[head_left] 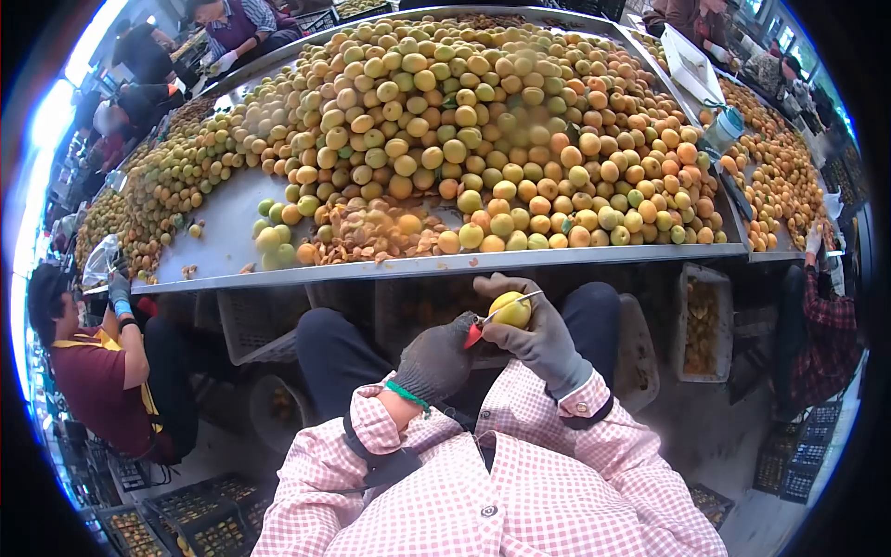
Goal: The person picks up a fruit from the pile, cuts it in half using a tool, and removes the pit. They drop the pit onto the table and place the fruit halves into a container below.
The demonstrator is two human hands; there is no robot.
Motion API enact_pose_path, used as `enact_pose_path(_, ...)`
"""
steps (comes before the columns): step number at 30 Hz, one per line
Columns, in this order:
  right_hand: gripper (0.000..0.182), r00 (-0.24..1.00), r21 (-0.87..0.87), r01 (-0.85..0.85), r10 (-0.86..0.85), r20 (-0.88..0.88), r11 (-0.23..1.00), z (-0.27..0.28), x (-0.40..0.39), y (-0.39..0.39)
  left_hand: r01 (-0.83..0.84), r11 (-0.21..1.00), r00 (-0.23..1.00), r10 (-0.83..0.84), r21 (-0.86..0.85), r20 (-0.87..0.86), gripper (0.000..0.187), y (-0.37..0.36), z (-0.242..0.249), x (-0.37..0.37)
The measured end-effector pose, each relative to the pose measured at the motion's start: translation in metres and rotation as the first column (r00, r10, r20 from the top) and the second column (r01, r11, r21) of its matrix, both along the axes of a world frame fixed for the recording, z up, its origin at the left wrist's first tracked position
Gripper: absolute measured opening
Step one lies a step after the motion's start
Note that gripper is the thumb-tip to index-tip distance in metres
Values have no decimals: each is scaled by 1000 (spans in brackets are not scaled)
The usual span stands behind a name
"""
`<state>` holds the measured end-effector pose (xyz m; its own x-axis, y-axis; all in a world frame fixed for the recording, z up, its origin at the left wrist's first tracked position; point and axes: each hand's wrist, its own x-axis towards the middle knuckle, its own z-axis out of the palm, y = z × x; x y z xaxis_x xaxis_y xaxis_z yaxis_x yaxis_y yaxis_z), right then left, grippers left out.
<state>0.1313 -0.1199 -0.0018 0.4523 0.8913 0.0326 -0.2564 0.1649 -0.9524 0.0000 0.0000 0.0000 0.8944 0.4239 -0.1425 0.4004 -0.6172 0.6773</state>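
Observation:
My left hand [436,360], in a dark grey glove with a green cuff edge, is closed round the red handle [473,334] of a small knife. The knife's thin blade [530,296] lies against a yellow-green fruit [510,311]. That fruit sits between the thumb and fingers of my right hand [543,339], which wears a grey glove. Both hands are close together above my lap, just below the metal table's front edge [445,268]. Beyond the edge lie a small pile of orange fruit pieces [376,232] and a large heap of whole fruit [418,111].
A person in a maroon top [97,376] sits at the left, another in a plaid shirt [829,325] at the right. More people are behind the table. Crates [703,320] and a round basket [278,411] stand below. A white tray [689,65] lies at the back right.

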Motion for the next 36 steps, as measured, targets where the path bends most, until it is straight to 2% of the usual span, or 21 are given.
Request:
enact_pose_path(3, 45, 989, 49, 9, -16, 144, 999, 1, 2, 7, -4, 997, 992, 13, -71, 124, 29, 0, 0, 6)
enact_pose_path(4, 46, 985, 188, 96, -66, -160, 977, 2, -4, 8, -29, 997, 991, 38, -76, 130, 28, -7, 3, 5)
enact_pose_path(5, 47, 891, 290, 216, -66, -449, 932, 3, -8, 10, -55, 995, 988, 66, -81, 140, 27, -13, 4, 4)
enact_pose_path(6, 52, 807, 305, 252, -26, -590, 918, 13, -13, 13, -58, 995, 987, 70, -84, 143, 27, -16, 3, 3)
enact_pose_path(8, 52, 772, 275, 261, -29, -636, 926, 13, -16, 16, -89, 994, 973, 102, -70, 209, 25, -18, -2, 1)
enact_pose_path(12, 51, 718, 187, 313, -103, -689, 931, -20, -22, 22, -141, 989, 971, 149, -54, 187, 23, -18, -30, -5)
enact_pose_path(14, 51, 646, 132, 359, -144, -750, 924, -20, -22, 24, -194, 959, 924, 249, -208, 288, 19, -29, -44, -5)
enact_pose_path(15, 51, 649, 136, 361, -143, -747, 923, -21, -20, 24, -191, 960, 924, 247, -207, 293, 19, -30, -52, -8)
enact_pose_path(17, 47, 627, 188, 403, -121, -769, 896, -27, -10, 16, -130, 982, 977, 151, -139, 150, 19, -30, -68, -16)
enact_pose_path(19, 46, 637, 160, 414, -159, -754, 896, -25, 5, 10, -144, 960, 950, 202, -239, 240, 20, -33, -76, -26)
enact_pose_path(20, 45, 643, 157, 367, -128, -755, 917, -23, 13, 7, -147, 931, 912, 258, -335, 318, 20, -31, -79, -30)
enact_pose_path(21, 44, 644, 152, 321, -98, -759, 935, -22, 16, 3, -138, 931, 915, 250, -337, 318, 20, -25, -72, -29)
enact_pose_path(23, 40, 609, 81, 302, -128, -783, 950, -14, 13, -1, -189, 852, 869, 376, -488, 321, 24, -9, -45, -22)
enact_pose_path(25, 41, 477, -30, 136, -92, -874, 990, 2, 8, -2, -207, 886, 866, 363, -416, 344, 27, 2, -30, -12)
enact_pose_path(27, 40, 469, -52, 106, -96, -878, 993, -13, 5, -1, -168, 893, 888, 321, -418, 328, 31, 6, -6, -5)
enact_pose_path(29, 36, 614, -157, 109, -191, -766, 982, -38, 5, -3, -124, 869, 904, 298, -479, 306, 38, 6, -6, -2)
enact_pose_path(30, 34, 501, -205, 109, -232, -834, 973, -36, 4, 0, -76, 883, 915, 247, -464, 320, 43, 4, -3, -1)
enact_pose_path(33, 33, 494, -130, 59, -142, -858, 990, -31, -5, 4, 0, 894, 925, 170, -447, 339, 55, -2, -8, 3)
enact_pose_path(34, 36, 512, -147, 147, -202, -835, 978, -3, -18, 11, 27, 896, 926, 144, -443, 348, 62, -3, -9, 3)
enact_pose_path(35, 36, 511, -150, 147, -205, -835, 978, -14, -18, 7, 27, 895, 927, 145, -446, 347, 62, -3, -8, 3)
enact_pose_path(36, 34, 966, -118, 182, -200, -162, 976, -20, -17, 4, 34, 922, 942, 99, -385, 320, 67, -1, -4, 3)
